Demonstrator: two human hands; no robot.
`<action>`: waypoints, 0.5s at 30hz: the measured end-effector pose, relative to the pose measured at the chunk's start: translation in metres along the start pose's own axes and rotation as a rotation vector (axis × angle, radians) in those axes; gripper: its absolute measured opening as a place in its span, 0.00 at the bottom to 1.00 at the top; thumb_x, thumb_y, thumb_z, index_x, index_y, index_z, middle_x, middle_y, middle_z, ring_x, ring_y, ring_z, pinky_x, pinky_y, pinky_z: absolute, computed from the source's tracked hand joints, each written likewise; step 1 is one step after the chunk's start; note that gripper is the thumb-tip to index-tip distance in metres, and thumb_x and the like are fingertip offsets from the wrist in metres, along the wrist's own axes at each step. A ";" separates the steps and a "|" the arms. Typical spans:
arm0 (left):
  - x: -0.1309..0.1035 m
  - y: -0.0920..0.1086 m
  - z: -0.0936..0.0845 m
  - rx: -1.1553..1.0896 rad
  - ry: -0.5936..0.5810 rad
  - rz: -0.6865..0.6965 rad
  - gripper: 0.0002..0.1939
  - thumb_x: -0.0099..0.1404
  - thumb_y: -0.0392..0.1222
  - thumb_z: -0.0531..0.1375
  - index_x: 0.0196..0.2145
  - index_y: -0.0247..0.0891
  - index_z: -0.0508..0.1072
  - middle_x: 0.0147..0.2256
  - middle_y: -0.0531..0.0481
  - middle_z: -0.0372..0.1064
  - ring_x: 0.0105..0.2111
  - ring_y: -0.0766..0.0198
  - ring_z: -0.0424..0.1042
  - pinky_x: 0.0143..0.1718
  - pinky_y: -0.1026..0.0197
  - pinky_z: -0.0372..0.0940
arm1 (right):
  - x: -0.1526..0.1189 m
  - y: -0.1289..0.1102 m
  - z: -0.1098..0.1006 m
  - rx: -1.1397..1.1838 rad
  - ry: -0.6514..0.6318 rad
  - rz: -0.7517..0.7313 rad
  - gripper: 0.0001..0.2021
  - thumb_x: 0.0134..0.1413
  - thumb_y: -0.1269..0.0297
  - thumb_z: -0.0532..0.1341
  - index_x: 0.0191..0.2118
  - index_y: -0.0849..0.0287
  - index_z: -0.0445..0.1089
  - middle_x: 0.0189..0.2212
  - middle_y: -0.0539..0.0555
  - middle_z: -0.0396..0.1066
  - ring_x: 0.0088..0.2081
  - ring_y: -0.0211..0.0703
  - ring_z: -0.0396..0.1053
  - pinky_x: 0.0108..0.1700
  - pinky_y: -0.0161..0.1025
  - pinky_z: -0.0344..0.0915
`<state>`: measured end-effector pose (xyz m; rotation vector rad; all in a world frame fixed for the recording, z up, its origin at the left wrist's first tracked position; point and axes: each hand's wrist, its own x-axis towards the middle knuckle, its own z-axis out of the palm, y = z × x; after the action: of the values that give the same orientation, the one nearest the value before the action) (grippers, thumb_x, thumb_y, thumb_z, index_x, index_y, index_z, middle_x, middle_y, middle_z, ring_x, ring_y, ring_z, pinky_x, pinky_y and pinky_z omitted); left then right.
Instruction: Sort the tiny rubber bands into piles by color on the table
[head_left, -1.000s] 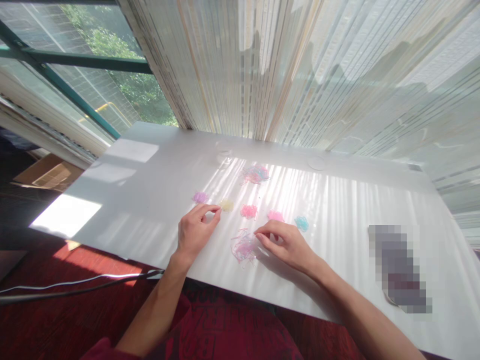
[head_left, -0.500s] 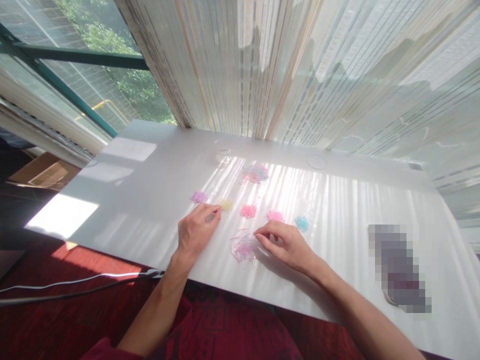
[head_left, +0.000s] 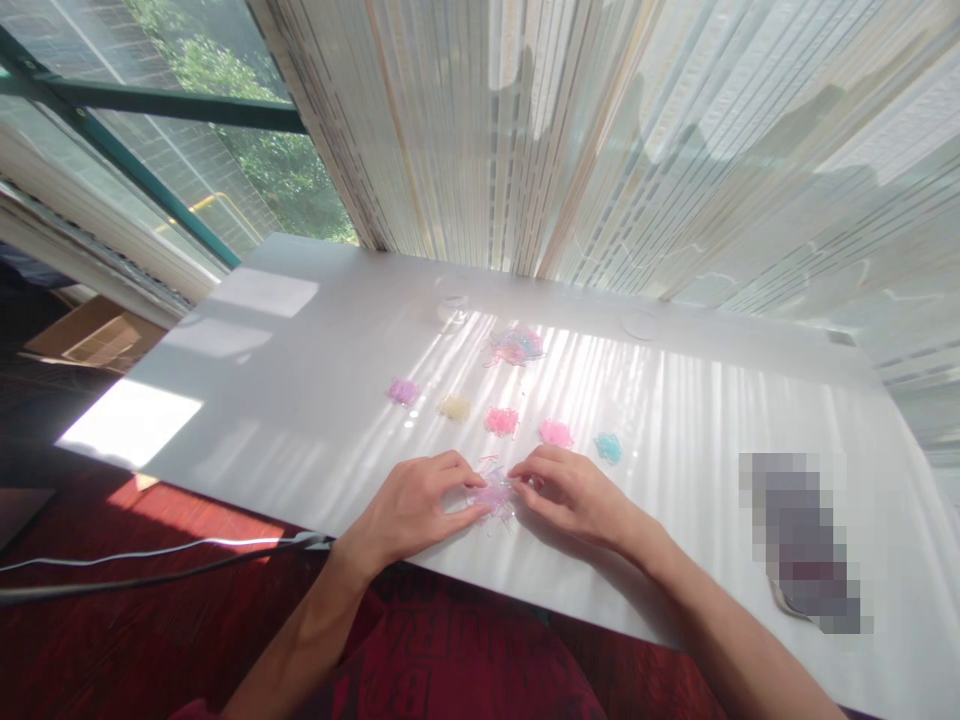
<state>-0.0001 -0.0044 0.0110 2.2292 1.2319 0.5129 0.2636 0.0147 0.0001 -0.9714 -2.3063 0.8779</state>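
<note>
Near the table's front edge lies a loose pile of mixed, mostly purple thin rubber bands (head_left: pixel 493 494). My left hand (head_left: pixel 420 505) is at its left side, thumb and forefinger apart with their tips at the bands. From the right, my right hand (head_left: pixel 574 490) has its fingers curled and thumb and forefinger close together at the pile's edge; whatever is between them is too small to make out. Beyond the hands runs a row of small sorted heaps: purple bands (head_left: pixel 403 391), yellow bands (head_left: pixel 454 407), red-pink bands (head_left: pixel 501 421), pink bands (head_left: pixel 555 432) and blue bands (head_left: pixel 608 447).
Farther back on the white table (head_left: pixel 300 400) lies a larger mixed heap of bands (head_left: pixel 517 345). Behind it stands a clear container (head_left: pixel 453 308), with a clear round lid (head_left: pixel 638 323) to the right. A blurred-out dark object (head_left: pixel 806 545) lies at right.
My left hand has moved from the yellow heap back toward me and right, to the front pile, and its fingers have spread. My right hand stays by that pile.
</note>
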 end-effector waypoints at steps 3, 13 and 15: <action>0.002 0.002 0.004 -0.029 -0.042 0.010 0.04 0.68 0.40 0.68 0.41 0.44 0.80 0.40 0.55 0.80 0.38 0.63 0.80 0.39 0.64 0.69 | -0.002 0.001 0.001 -0.041 -0.035 -0.008 0.07 0.66 0.65 0.62 0.45 0.59 0.75 0.35 0.55 0.73 0.34 0.42 0.70 0.38 0.38 0.70; 0.003 -0.001 0.006 -0.015 -0.006 -0.007 0.03 0.69 0.40 0.65 0.39 0.43 0.81 0.37 0.55 0.79 0.32 0.67 0.76 0.32 0.65 0.65 | -0.001 0.006 0.004 -0.073 -0.039 -0.010 0.06 0.67 0.69 0.61 0.41 0.59 0.76 0.33 0.54 0.73 0.34 0.43 0.72 0.38 0.37 0.69; 0.003 0.000 0.004 -0.020 -0.003 -0.008 0.04 0.70 0.41 0.65 0.39 0.43 0.81 0.37 0.54 0.79 0.31 0.67 0.76 0.32 0.66 0.65 | -0.001 0.006 0.002 -0.071 -0.033 -0.016 0.06 0.68 0.68 0.60 0.41 0.59 0.76 0.33 0.54 0.74 0.34 0.43 0.72 0.38 0.37 0.70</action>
<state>0.0037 -0.0029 0.0079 2.2066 1.2289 0.5161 0.2656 0.0160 -0.0062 -0.9731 -2.3840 0.8167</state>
